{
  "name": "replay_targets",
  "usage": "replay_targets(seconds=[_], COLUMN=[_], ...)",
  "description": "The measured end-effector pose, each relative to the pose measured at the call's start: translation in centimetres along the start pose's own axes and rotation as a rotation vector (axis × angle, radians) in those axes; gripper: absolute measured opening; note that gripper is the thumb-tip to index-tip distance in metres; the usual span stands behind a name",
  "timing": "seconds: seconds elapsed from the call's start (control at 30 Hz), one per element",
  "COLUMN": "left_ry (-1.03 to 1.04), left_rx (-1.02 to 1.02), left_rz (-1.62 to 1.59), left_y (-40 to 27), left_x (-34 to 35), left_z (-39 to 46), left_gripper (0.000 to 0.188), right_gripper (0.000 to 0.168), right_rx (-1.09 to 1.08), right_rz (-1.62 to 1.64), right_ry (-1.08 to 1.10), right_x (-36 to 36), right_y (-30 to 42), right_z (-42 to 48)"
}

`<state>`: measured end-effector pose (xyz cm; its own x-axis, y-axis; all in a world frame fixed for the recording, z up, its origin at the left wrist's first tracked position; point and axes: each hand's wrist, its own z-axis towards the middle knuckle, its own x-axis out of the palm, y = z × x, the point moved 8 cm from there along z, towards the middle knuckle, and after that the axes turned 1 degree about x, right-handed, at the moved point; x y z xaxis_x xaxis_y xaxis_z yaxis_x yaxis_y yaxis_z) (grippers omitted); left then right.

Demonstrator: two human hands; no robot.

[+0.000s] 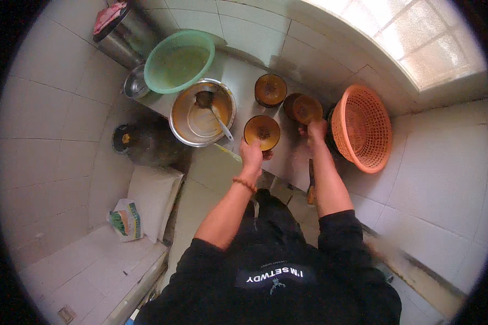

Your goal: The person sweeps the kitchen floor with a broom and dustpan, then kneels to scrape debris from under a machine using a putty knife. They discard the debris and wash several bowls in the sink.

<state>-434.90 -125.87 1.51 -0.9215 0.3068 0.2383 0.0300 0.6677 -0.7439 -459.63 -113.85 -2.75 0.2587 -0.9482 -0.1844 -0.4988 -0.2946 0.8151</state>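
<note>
My left hand (252, 153) grips the near rim of a round amber bowl (268, 124), with a dark patch at its centre. At the right, my right hand (316, 131) is on the near edge of a second amber bowl (308, 107). The brown side of this bowl, or of another beneath it, shows to its left; I cannot tell which. Farther back, a third amber bowl (270, 87) stands on the counter (236, 73). Left of my hands sits a wide steel basin (187, 131) smeared with orange-brown residue. A ladle (219, 120) rests in it, handle over the rim.
Beyond the basin is a green plastic basin (179, 61), beside a small metal bowl (136, 83) and a tall steel container (128, 36). An orange plastic basket (362, 126) stands at the right. A knife (311, 185) lies at the counter's front edge, close to my right forearm.
</note>
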Motion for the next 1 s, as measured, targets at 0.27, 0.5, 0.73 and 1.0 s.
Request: replay_targets(seconds=[0.27,0.5,0.73,1.0], left_ry=[0.029,-0.064,-0.075,0.150], left_rx=[0.324,0.470,0.325,0.051], left_rz=[0.420,0.920,0.740,-0.246], left_y=[-13.9,-14.6,-11.6,-6.1], left_x=[6.4,5.5,7.8,5.8], left_z=[5.5,14.0,13.2,17.4], left_gripper=[0.034,0.038,0.038,0.042], right_gripper=[0.027,0.047,0.044,0.042], right_rx=[-0.108,0.217,0.216,0.373], right_rz=[-0.337,0.298,0.788,1.012], right_ry=[0.047,0.358,0.478,0.635], right_x=[2.8,7.1,6.4,12.1], right_y=[-5.8,-6.9,-4.8,-4.6], right_z=[11.0,6.2,5.4,7.7])
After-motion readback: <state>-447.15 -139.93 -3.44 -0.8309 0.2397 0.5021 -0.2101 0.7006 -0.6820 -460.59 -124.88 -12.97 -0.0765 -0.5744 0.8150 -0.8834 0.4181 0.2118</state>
